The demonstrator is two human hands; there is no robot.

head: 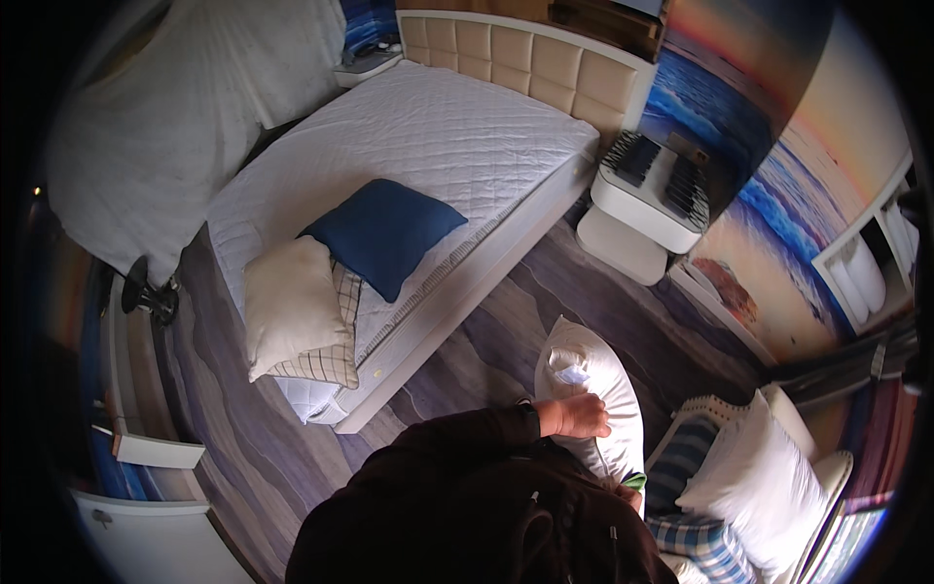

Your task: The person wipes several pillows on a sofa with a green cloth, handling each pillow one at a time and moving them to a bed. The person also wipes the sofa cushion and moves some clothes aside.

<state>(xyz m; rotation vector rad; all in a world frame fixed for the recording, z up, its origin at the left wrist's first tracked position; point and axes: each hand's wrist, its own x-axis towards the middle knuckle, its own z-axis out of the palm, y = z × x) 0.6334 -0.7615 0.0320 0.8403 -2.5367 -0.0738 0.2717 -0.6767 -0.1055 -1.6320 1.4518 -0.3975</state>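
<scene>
A plump white pillow [620, 379] is held up in front of me, its far end pointing toward the bed. My left hand [581, 416] is closed in a fist on its near half, gathering the fabric. Creases and a small pale bluish patch [573, 374] show on the far half. My right hand [630, 497] is at the pillow's near end, mostly hidden by my dark jacket. Beside its fingers is a small green piece [635, 481], perhaps cloth; whether the hand grips it is unclear.
On the bed's quilted white mattress [452, 139] lie a blue cushion [383, 233], a cream cushion [292, 303] and a checked one [321, 365]. A white nightstand [646, 197] stands beyond. At right, a chair [781, 416] bears a white pillow [762, 485] and plaid fabric [689, 536].
</scene>
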